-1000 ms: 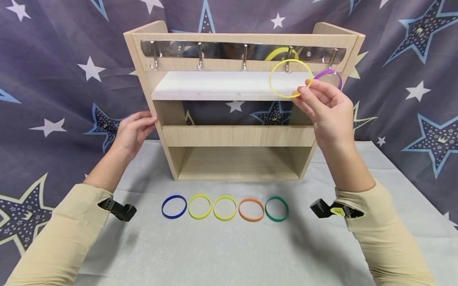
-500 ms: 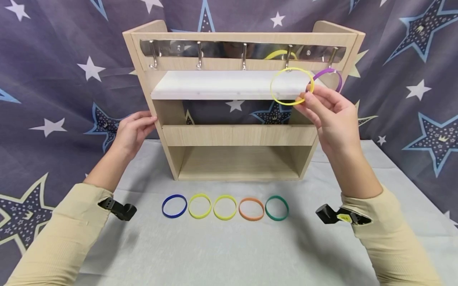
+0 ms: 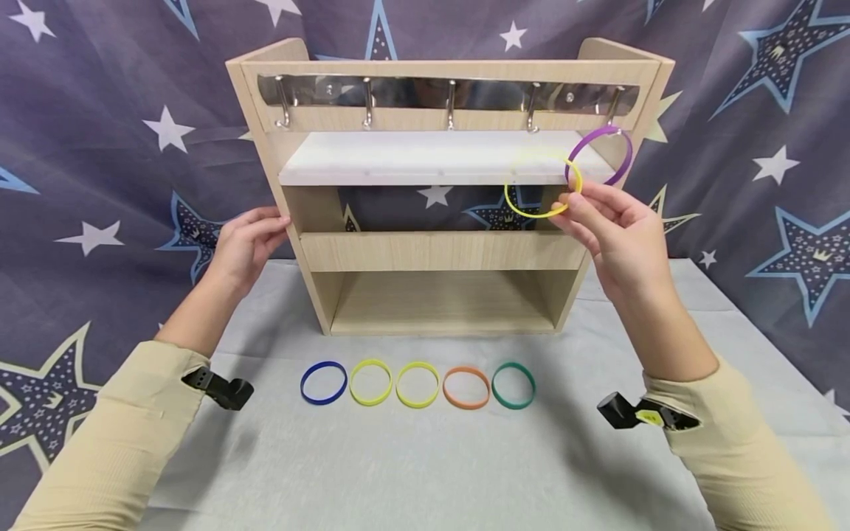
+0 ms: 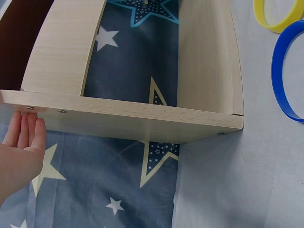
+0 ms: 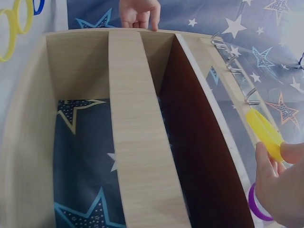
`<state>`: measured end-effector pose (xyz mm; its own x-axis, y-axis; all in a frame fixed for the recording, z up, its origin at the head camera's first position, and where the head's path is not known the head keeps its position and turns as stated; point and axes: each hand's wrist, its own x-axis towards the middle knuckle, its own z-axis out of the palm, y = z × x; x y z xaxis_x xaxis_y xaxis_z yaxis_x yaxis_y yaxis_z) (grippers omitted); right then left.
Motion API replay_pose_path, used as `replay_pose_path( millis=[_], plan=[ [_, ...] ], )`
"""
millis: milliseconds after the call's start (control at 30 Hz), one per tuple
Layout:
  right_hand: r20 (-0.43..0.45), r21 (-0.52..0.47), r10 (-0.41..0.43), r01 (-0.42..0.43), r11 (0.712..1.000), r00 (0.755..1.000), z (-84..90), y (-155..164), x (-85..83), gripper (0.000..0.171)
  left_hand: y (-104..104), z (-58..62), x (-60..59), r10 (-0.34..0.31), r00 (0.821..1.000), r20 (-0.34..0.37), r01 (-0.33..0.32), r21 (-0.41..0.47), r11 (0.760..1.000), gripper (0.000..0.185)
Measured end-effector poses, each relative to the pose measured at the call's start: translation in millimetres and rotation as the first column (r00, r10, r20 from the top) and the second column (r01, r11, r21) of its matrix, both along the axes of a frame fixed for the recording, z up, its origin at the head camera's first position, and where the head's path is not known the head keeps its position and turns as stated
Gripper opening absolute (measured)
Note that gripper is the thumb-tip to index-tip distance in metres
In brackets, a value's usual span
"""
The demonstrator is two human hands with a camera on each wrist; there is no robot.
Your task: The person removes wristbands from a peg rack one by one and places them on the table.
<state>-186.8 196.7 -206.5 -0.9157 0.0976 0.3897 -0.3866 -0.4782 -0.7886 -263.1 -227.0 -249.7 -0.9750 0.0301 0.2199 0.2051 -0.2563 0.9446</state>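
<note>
My right hand [image 3: 624, 236] pinches a yellow silicone wristband [image 3: 544, 214] between thumb and fingers, at the right front of a wooden shelf unit [image 3: 438, 252]. The band stands below the second hook from the right, apart from it. A purple wristband [image 3: 629, 156] hangs on the rightmost hook [image 3: 614, 107], just behind the held band. In the right wrist view the yellow wristband [image 5: 265, 133] is seen nearly edge-on. My left hand [image 3: 246, 247] touches the unit's left side panel with its fingertips; in the left wrist view those fingers [image 4: 23, 130] look extended.
On the grey cloth [image 3: 398, 472] before the unit lie a blue wristband [image 3: 323, 403], two yellow ones [image 3: 372, 404], an orange one [image 3: 467, 408] and a green one [image 3: 513, 407] in a row. A metal strip [image 3: 412, 92] with several hooks spans the top. A star-patterned curtain [image 3: 106, 295] hangs behind.
The right hand has lowered the yellow wristband from hook height to around the white shelf's edge. Its reflection has left the metal strip. My left hand stays put.
</note>
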Motion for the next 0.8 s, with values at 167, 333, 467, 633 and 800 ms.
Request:
replay_pose_path(
  millis=[167, 333, 467, 633, 800],
  plan=[
    [0.025, 0.015, 0.027, -0.028, 0.999, 0.999, -9.5, 5.5, 2.4, 0.013, -0.5, 0.3, 0.0, 0.002, 1.0, 0.0, -0.002, -0.002, 1.0, 0.008],
    [0.037, 0.049, 0.041, -0.043, 0.998, 0.998, -18.8, 10.6, 4.0, 0.014, -1.0, 0.5, 0.4, 0.005, 1.0, 0.005, -0.005, -0.001, 1.0, 0.008],
    [0.042, 0.06, 0.045, -0.048, 0.997, 0.998, -25.7, 14.5, 4.9, 0.013, -1.3, 0.7, 1.0, 0.007, 1.0, 0.01, -0.007, -0.01, 1.0, 0.007],
    [0.071, 0.073, 0.037, -0.042, 0.996, 0.997, -32.9, 20.2, 6.8, 0.014, -0.9, 0.4, 1.4, 0.003, 1.0, 0.011, -0.003, -0.008, 1.0, 0.006],
    [0.093, 0.081, 0.041, -0.048, 0.996, 0.995, -40.4, 25.2, 7.0, 0.015, -0.6, 0.2, 1.7, 0.001, 1.0, 0.005, -0.001, 0.001, 1.0, 0.007]
  ],
)
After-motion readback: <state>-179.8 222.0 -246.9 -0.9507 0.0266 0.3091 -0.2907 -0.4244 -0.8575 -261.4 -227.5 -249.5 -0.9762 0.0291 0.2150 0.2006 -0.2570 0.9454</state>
